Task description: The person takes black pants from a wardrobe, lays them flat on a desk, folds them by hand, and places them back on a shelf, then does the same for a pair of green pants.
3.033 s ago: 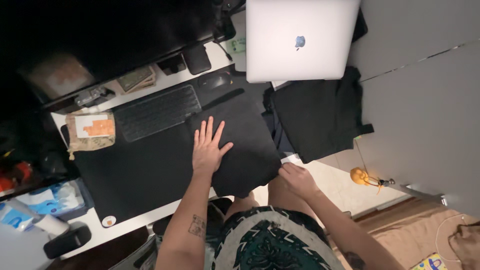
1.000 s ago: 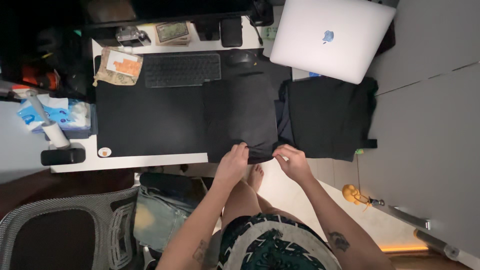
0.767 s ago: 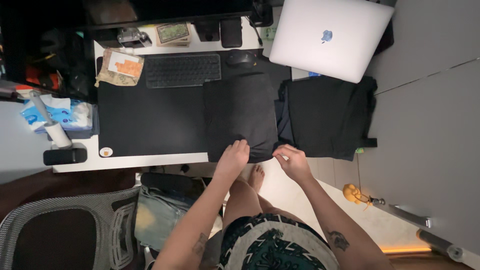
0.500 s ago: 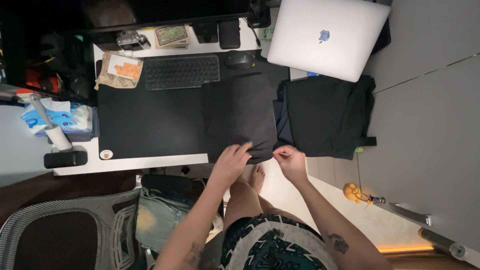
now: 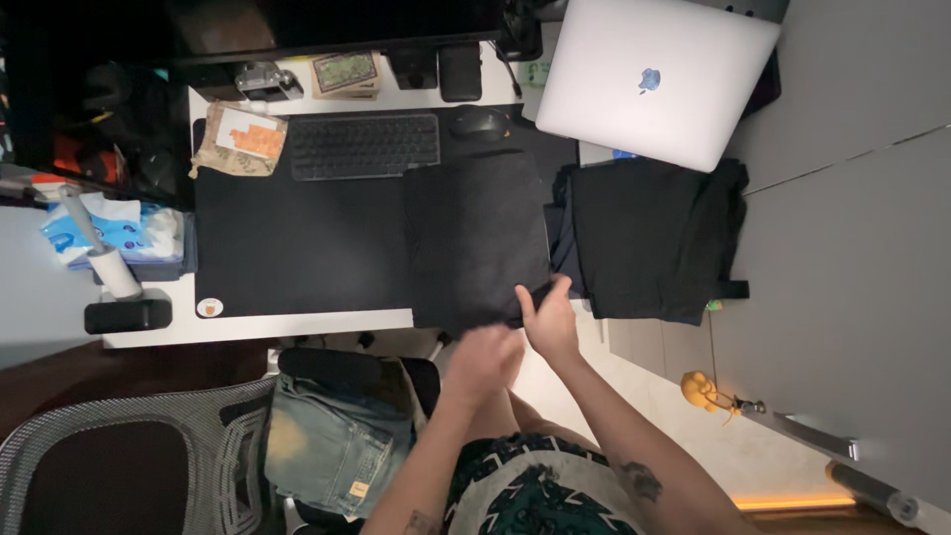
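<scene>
White bench [image 5: 297,323] at centre frame: right hand [image 5: 551,319] pinches the folded dark garment's [image 5: 475,238] lower corner; left hand [image 5: 482,359] blurred, grip unclear. Keep edges aligned, smooth flat.

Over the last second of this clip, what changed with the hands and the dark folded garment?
The left hand came off the near edge of the dark folded garment and pulled back toward the body; it is blurred. The right hand slid left along that edge and grips the near right corner. The garment, keyboard, laptop and black clothing pile stayed where they were.
</scene>
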